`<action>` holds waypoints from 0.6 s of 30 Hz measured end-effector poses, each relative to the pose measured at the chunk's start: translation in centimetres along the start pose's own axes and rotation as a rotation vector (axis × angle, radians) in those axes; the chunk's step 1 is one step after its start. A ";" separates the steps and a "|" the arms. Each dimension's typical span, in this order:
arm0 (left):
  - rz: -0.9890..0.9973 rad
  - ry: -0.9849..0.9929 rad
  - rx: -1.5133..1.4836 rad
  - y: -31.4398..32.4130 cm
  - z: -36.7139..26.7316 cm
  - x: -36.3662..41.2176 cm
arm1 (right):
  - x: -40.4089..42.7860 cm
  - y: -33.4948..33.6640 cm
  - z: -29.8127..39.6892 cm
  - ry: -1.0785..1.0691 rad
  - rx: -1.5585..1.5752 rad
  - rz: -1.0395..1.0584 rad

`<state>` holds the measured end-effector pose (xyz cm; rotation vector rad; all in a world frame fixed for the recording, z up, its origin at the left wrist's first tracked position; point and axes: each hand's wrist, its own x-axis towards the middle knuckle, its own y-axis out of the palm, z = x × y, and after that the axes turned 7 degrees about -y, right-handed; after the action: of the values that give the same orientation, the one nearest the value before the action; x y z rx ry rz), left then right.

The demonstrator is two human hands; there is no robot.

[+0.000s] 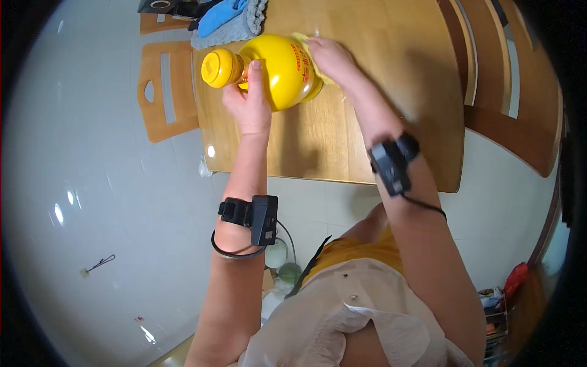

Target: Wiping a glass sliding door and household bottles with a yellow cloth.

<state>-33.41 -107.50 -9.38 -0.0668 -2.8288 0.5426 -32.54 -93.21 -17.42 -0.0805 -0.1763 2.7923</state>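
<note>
A large yellow bottle (pixel 275 59) with red printing and a yellow cap (pixel 217 69) is tilted over the wooden table (pixel 330 142). My left hand (pixel 250 101) grips it around the neck, the thumb lying along the near side. At the bottle's base end, my right hand (pixel 331 57) presses a yellow cloth (pixel 321 71) against the side. Part of the cloth is hidden under the fingers and behind the bottle. Whether the base rests on the tabletop, I cannot tell.
Grey towels (pixel 234 30) with a blue cloth (pixel 222 17) on top lie at the table's far left corner. A wooden chair (pixel 169 91) stands at the left edge, more chairs (pixel 500 87) at the right. Black devices (pixel 264 220) with cables are strapped to both forearms.
</note>
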 end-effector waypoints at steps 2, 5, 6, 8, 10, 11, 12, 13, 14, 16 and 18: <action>-0.018 -0.007 0.003 0.3 0.1 -0.1 | 2.0 0.2 0.3 0.074 -0.129 0.053; -0.044 0.012 0.057 0.3 0.0 -0.3 | 1.8 1.3 -0.5 0.045 -0.199 0.074; -0.053 0.037 0.065 -0.1 -0.3 -0.2 | 0.0 1.9 0.4 0.036 -0.018 -0.068; -0.058 0.076 0.105 -0.4 0.2 0.0 | -3.4 2.7 0.2 0.005 0.180 -0.263; -0.061 0.043 0.120 0.0 0.4 -0.1 | -6.7 3.5 -0.8 0.041 0.263 -0.310; -0.054 0.015 0.147 0.0 0.4 -0.1 | -8.1 3.7 -0.4 0.095 0.332 -0.305; -0.076 0.006 0.117 -0.1 0.7 0.1 | -9.5 3.6 0.7 0.075 0.324 -0.297; -0.094 0.017 0.103 -0.1 1.0 0.3 | -10.7 3.6 1.8 0.018 0.465 -0.326; -0.141 0.072 0.174 -0.1 1.3 0.5 | -11.6 3.5 2.7 -0.039 0.608 -0.349; -0.208 0.024 0.266 0.7 0.8 0.3 | -12.6 3.2 3.9 -0.135 0.544 -0.324; -0.241 0.030 0.303 1.3 0.1 0.1 | -12.3 2.3 5.2 -0.382 0.399 -0.256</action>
<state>-33.55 -106.32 -9.97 0.3155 -2.6396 0.8930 -22.18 -100.08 -12.12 0.5332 0.2629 2.5031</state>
